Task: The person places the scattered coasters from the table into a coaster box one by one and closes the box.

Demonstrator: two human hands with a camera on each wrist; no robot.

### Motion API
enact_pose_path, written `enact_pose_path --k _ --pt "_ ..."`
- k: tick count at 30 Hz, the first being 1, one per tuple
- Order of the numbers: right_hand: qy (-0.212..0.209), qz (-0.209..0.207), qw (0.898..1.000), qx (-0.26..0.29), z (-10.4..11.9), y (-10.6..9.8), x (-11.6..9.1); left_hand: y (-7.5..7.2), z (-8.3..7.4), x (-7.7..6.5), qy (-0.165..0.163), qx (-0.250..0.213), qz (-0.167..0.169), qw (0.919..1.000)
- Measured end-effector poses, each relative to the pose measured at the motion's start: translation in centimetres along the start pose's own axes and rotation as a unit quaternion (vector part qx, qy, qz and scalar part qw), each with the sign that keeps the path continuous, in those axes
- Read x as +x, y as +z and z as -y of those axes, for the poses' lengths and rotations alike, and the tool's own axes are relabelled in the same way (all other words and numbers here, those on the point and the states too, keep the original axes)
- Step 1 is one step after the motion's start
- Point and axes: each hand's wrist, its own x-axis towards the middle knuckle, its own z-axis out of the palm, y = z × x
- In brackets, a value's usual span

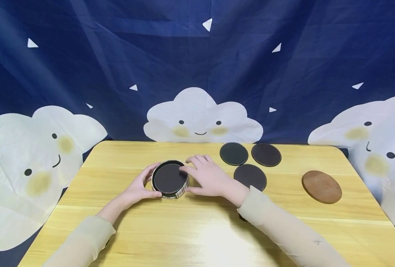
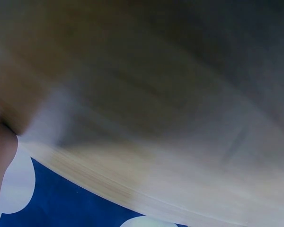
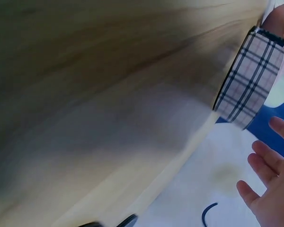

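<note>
A shallow round holder [image 1: 182, 191] with a plaid outside stands on the table, left of the middle; its checked wall [image 3: 251, 78] shows in the right wrist view. Inside it lies a dark round coaster [image 1: 171, 178]. My left hand [image 1: 138, 188] grips the holder's left side, thumb in front and fingers behind. Over the right rim reaches my right hand [image 1: 208, 177], its fingers spread and loosely bent with nothing between them. Whether a fingertip touches the rim or coaster, I cannot tell. The left wrist view mostly shows blurred tabletop.
Three dark round coasters lie right of the holder: a greenish-black one [image 1: 233, 154], a brownish one [image 1: 266, 155] and a nearer one [image 1: 251, 176] partly behind my right wrist. A brown disc [image 1: 321, 187] lies farther right. The wooden table [image 1: 157, 237] meets a blue cloud-print curtain [image 1: 171, 55].
</note>
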Motion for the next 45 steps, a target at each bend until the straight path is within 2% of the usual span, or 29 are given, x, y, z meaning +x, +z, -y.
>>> enact_pose_path --k 15,33,45 --pt "0.027 -0.007 1.000 -0.005 -2.5 0.7 -4.0 0.0 0.1 -0.1 -0.008 0.006 -0.001 1.0000" --pt "0.062 0.011 0.998 -0.022 -5.0 0.2 -8.4 0.2 0.6 0.1 0.011 -0.019 -0.002 0.9998" --pt "0.083 -0.007 0.996 -0.028 -6.7 0.2 -10.7 0.0 0.5 0.1 0.007 -0.017 -0.002 0.9998"
